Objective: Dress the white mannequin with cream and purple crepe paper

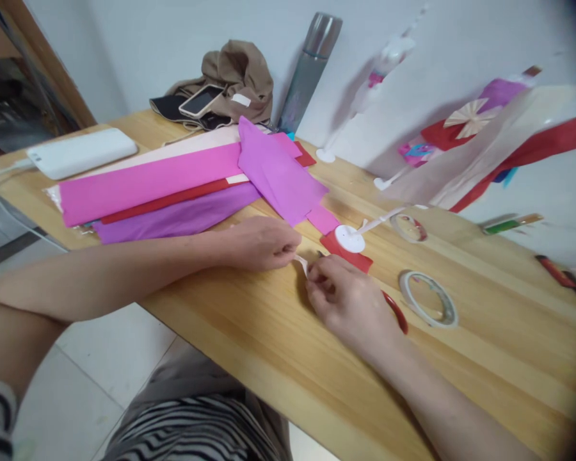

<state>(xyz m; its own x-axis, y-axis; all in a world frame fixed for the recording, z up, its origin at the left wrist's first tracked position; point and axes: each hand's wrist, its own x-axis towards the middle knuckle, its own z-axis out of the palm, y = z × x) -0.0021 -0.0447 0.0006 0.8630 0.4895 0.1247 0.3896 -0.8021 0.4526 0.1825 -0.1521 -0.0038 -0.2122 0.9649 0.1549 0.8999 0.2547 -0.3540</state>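
Observation:
A short, narrow pale strip point(301, 261) is stretched between my two hands, just above the wooden table. My left hand point(262, 243) is closed with its fingertips on one end. At the other end, my right hand point(348, 298) pinches the strip between thumb and fingers. What the strip is made of cannot be made out. Under my right hand a curved red handle point(396, 312) shows, the rest mostly covered. Just beyond my hands lie a red paper piece point(360, 258) and a pink piece point(324, 219), with a white round stand base point(349, 239) on the red one.
Purple sheet point(281, 173) and pink crepe paper point(153, 179) lie at the left back. A tape roll point(429, 299) is at the right. Behind stand a grey flask point(310, 73), a phone point(201, 100) on brown cloth point(244, 77), a white power bank point(81, 152) and decorated sticks.

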